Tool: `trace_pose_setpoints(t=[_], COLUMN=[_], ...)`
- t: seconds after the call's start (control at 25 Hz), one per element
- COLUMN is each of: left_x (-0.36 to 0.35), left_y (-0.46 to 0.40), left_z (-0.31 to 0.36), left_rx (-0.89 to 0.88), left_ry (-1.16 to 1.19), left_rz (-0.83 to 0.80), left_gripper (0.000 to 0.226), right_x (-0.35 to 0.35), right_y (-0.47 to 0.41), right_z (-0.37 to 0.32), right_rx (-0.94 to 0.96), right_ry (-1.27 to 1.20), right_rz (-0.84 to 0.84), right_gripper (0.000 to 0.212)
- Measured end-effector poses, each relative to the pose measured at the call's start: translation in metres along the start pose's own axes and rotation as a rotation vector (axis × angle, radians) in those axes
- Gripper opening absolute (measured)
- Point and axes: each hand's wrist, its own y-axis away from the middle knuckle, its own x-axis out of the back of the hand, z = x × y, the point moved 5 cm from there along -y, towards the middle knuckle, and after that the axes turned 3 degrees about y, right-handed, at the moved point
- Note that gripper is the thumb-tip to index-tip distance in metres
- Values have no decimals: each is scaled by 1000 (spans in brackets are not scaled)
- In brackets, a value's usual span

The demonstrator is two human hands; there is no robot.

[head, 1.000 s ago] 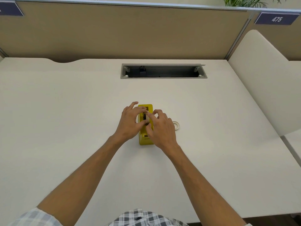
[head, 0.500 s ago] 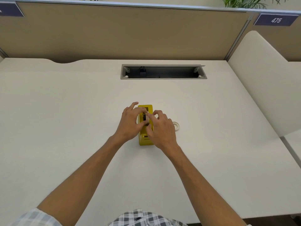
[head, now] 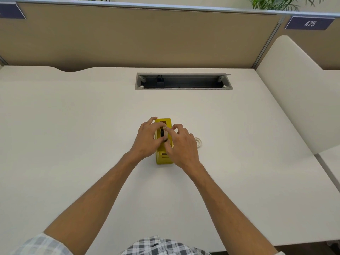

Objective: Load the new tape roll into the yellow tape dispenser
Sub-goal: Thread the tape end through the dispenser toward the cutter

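The yellow tape dispenser (head: 164, 157) stands on the white desk (head: 73, 135), its long side pointing away from me. My left hand (head: 147, 140) grips its left side, with the thumb on the black spindle (head: 162, 132) in the top slot. From the right, my right hand (head: 181, 146) pinches that spindle with fingertips and thumb. A pale tape roll (head: 200, 142) lies flat on the desk just right of my right hand, partly hidden by it. My fingers hide whether any tape sits on the spindle.
An open grey cable tray (head: 184, 81) is set into the desk behind the dispenser. A tan partition (head: 147, 37) closes the back, and a white side panel (head: 294, 92) rises at the right.
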Motion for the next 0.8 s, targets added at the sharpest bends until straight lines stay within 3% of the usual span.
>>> trace_pose_setpoints(t=[0.36,0.8], left_x=[2,-1], left_y=[4,6], left_z=[2,-1], left_rx=[-69,-157], left_ry=[-4,66], left_rz=[45,28], left_gripper=[35,35], right_x=[-1,6], right_y=[-4,-12], right_z=[1,-4], right_rx=[14,86], right_ry=[-7,69], right_rz=[3,181], right_gripper=[41,7])
